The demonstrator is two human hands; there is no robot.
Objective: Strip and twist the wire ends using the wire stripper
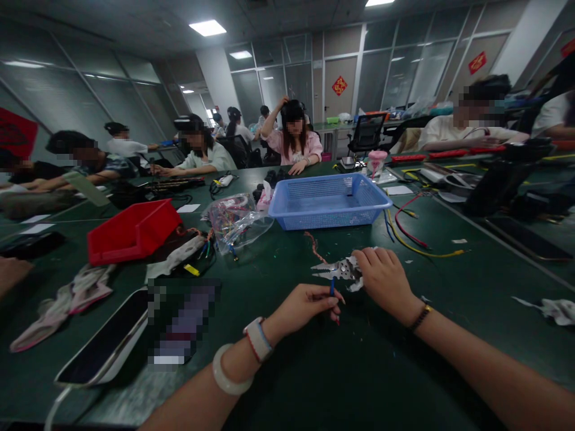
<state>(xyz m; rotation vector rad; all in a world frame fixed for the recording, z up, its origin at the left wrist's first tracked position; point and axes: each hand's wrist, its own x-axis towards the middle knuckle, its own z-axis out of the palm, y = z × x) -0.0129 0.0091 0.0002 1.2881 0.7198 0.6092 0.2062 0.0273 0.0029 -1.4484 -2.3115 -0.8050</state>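
Note:
My left hand (309, 305) pinches a short blue wire (332, 287) between thumb and fingertips. The wire's upper end sits at the jaws of the wire strippers (341, 270); whether they touch it I cannot tell. My right hand (384, 278) is closed around the handles, which have whitish wrapping and are mostly hidden by the fingers. The metal jaws point left and stand slightly apart. Just behind them a twisted copper-coloured strand (314, 246) lies on the green table.
A blue basket (330, 222) stands ahead, with coloured wires (404, 230) right of it. To the left are a red bin (130, 236), a clear bag of wires (238, 218), a glove (67, 305) and a phone (108, 338). Several people sit around the tables.

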